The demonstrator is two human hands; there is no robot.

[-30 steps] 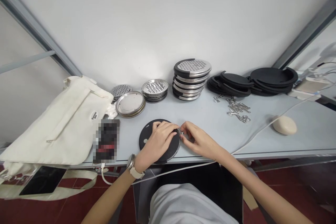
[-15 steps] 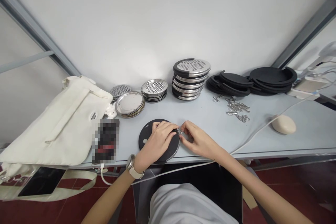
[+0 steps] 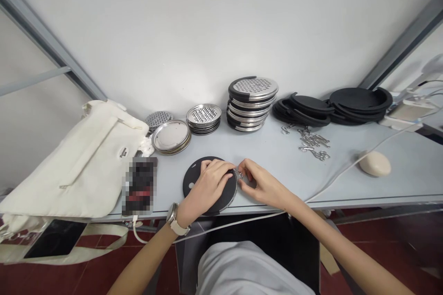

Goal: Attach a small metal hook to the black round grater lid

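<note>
A black round disc with a metal rim (image 3: 197, 176) lies flat near the front edge of the grey table (image 3: 270, 156). My left hand (image 3: 206, 190) rests on the disc with curled fingers, pressing its right side. My right hand (image 3: 261, 183) pinches a small metal hook (image 3: 238, 174) at the disc's right edge, fingertips of both hands almost touching. A watch sits on my left wrist.
Behind stand a stack of grater discs (image 3: 252, 103), perforated metal plates (image 3: 203, 119), flat metal lids (image 3: 171, 136), black rubber rings (image 3: 332, 106) and loose metal hooks (image 3: 313, 142). A white bag (image 3: 83, 161) lies left, a beige oval object (image 3: 374, 163) and white cable (image 3: 346, 170) right.
</note>
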